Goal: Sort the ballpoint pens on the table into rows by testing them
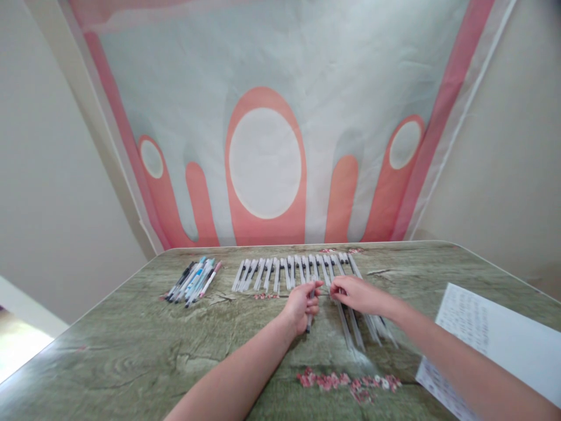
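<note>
My left hand [302,305] is closed around a slim pen [308,325], whose dark end sticks out below the fingers. Just to its right, my right hand [356,294] has its fingers pinched together; what they hold, if anything, is hidden. Beneath and in front of that hand lie several long, clear, narrow strips or tubes [344,326], some fanned toward me. Beyond both hands runs a row of pale, slim pens with dark parts [268,273], laid side by side. The right end of this row is partly behind my hands.
A bundle of assorted pens [195,282] lies at the left of the wood-patterned table [131,351]. Sheets of paper with writing [504,345] lie at the right, partly under my right forearm. A printed backdrop [263,164] hangs behind the table's far edge.
</note>
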`<act>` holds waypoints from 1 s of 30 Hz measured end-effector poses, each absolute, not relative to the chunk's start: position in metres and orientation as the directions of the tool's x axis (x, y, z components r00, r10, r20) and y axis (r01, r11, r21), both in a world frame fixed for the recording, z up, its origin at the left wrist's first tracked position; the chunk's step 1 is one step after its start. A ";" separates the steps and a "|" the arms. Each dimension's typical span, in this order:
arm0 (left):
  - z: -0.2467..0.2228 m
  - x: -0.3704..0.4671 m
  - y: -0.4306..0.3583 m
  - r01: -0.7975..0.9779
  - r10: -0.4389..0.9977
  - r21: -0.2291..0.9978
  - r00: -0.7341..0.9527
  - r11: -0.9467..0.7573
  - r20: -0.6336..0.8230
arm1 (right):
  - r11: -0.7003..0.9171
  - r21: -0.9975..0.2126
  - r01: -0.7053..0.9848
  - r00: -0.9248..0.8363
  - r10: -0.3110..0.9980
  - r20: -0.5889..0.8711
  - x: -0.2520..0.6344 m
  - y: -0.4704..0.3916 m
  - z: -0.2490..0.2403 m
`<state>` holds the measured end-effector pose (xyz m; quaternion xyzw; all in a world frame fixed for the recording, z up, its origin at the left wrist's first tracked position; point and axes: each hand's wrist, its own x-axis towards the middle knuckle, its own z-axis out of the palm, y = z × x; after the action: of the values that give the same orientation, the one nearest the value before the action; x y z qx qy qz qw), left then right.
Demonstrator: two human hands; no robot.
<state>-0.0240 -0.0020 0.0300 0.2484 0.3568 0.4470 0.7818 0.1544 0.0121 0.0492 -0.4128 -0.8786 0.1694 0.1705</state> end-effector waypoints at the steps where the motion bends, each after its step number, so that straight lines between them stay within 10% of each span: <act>1: 0.030 -0.024 -0.003 -0.517 0.876 0.711 0.347 0.477 -0.335 | 0.616 -0.403 0.677 -0.612 0.775 0.157 0.153 0.010 0.050; 30: 0.028 -0.022 -0.003 -0.498 0.870 0.720 0.366 0.483 -0.331 | 0.654 -0.274 0.705 -0.648 0.751 0.125 0.153 0.009 0.051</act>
<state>-0.0224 -0.0030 0.0285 0.2613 0.3561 0.4360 0.7841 0.1528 0.0088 0.0506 -0.4035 -0.9022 0.1006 0.1144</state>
